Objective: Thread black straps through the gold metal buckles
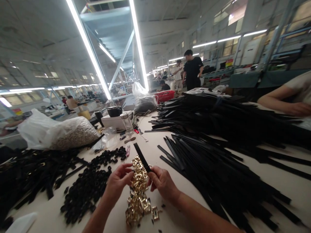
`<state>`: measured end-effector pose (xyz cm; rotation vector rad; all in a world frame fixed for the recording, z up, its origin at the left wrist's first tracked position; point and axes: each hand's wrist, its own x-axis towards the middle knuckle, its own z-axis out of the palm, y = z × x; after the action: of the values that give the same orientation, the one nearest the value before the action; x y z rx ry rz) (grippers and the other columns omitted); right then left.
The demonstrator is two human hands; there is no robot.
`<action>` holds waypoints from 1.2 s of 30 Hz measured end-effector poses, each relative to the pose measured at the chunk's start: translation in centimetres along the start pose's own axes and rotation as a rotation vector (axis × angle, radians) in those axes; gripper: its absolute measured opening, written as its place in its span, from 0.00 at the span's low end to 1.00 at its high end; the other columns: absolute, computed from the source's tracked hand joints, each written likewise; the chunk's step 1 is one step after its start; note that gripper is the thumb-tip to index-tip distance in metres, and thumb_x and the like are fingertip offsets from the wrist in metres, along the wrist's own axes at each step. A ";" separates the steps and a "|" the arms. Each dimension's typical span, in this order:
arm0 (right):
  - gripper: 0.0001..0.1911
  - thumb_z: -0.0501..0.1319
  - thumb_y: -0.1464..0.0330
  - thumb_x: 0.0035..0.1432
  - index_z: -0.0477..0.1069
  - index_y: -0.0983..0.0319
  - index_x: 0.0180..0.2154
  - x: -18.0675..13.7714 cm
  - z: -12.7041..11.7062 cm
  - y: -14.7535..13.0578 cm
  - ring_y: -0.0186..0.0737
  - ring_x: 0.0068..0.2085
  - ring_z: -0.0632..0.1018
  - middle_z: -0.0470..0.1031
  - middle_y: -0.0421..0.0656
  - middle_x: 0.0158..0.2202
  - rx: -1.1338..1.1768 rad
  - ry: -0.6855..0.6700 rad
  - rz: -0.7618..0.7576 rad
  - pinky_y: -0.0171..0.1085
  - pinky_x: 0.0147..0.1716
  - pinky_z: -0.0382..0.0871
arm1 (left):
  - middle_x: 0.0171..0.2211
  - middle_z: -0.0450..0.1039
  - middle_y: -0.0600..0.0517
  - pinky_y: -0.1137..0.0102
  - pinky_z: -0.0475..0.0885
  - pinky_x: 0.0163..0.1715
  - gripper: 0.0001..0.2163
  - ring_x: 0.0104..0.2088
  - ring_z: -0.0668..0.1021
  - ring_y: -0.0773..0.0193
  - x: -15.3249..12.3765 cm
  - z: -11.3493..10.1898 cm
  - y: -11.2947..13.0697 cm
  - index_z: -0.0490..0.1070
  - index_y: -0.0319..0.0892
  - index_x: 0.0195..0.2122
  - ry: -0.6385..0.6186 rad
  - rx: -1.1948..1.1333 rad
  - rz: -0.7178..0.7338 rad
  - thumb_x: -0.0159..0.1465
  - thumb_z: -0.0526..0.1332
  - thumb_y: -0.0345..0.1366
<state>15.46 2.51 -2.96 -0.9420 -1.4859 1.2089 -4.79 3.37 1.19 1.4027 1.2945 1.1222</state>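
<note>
My right hand (163, 182) pinches a flat black strap (141, 157) near its lower end, and the strap slants up and away to the left. Left of it, my left hand (120, 180) is half curled, its thumb and fingers apart; I see nothing clear between them. Beneath and between both hands lies a pile of gold metal buckles (139, 191). One loose buckle (155, 213) lies at the near right of that pile. Many small black loops (85, 191) are heaped left of my left hand.
Long black straps (209, 174) spread over the right side. Finished-looking black straps (31, 174) lie far left. Beyond stand a plastic bag of small pieces (75, 131), a glass jar (126, 123), a black cup (114, 111) and pink snips (128, 150). A co-worker's arm (286, 100) is at right.
</note>
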 end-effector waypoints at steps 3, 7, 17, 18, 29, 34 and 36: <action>0.20 0.52 0.54 0.64 0.70 0.65 0.38 -0.2 0.3 -0.1 0.31 0.19 0.75 0.74 0.40 0.24 0.015 -0.028 0.003 0.27 0.18 0.64 | 0.32 0.79 0.47 0.71 0.74 0.26 0.20 0.28 0.79 0.61 -1.6 1.7 -0.3 0.75 0.39 0.41 0.013 -0.185 -0.068 0.51 0.71 0.45; 0.21 0.54 0.53 0.64 0.70 0.65 0.38 0.1 0.3 0.4 0.32 0.20 0.75 0.74 0.41 0.24 0.030 -0.031 0.022 0.28 0.17 0.66 | 0.31 0.80 0.48 0.74 0.74 0.28 0.17 0.29 0.79 0.63 -1.6 2.8 -1.7 0.77 0.38 0.36 0.040 -0.294 -0.142 0.49 0.72 0.43; 0.17 0.55 0.56 0.64 0.71 0.63 0.41 -0.3 0.9 0.9 0.33 0.23 0.76 0.74 0.40 0.27 -0.016 -0.096 0.007 0.29 0.20 0.70 | 0.32 0.80 0.47 0.71 0.76 0.29 0.19 0.28 0.80 0.60 -2.1 3.7 -1.7 0.77 0.39 0.39 0.034 -0.472 -0.201 0.50 0.73 0.43; 0.17 0.55 0.56 0.64 0.71 0.63 0.41 -0.3 1.0 0.9 0.33 0.23 0.76 0.74 0.40 0.26 -0.016 -0.103 0.013 0.30 0.20 0.70 | 0.32 0.80 0.47 0.71 0.76 0.28 0.19 0.28 0.80 0.60 -2.2 3.8 -1.6 0.77 0.39 0.39 0.047 -0.470 -0.186 0.49 0.73 0.44; 0.10 0.56 0.63 0.63 0.70 0.64 0.36 -0.4 1.2 0.8 0.35 0.22 0.76 0.72 0.39 0.24 0.000 -0.164 0.064 0.32 0.21 0.72 | 0.28 0.79 0.51 0.77 0.72 0.28 0.16 0.27 0.76 0.66 -1.6 3.3 -1.4 0.78 0.40 0.31 0.103 -0.338 -0.062 0.47 0.74 0.45; 0.06 0.55 0.69 0.61 0.70 0.63 0.35 -0.3 0.8 0.8 0.34 0.22 0.76 0.72 0.38 0.24 -0.010 -0.195 0.091 0.30 0.21 0.71 | 0.28 0.80 0.50 0.75 0.73 0.29 0.14 0.28 0.77 0.64 -1.7 3.3 -0.7 0.79 0.41 0.30 0.076 -0.268 -0.059 0.46 0.73 0.44; 0.06 0.55 0.70 0.60 0.70 0.63 0.35 -0.3 0.6 1.0 0.33 0.22 0.75 0.72 0.38 0.24 -0.035 -0.211 0.093 0.29 0.21 0.70 | 0.27 0.79 0.50 0.75 0.73 0.29 0.14 0.27 0.76 0.64 -1.6 3.1 -0.7 0.79 0.41 0.29 0.067 -0.247 -0.083 0.45 0.74 0.44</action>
<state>14.97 2.33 -3.98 -0.9383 -1.6484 1.3880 -1.97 1.71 -0.16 1.1289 1.2032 1.2358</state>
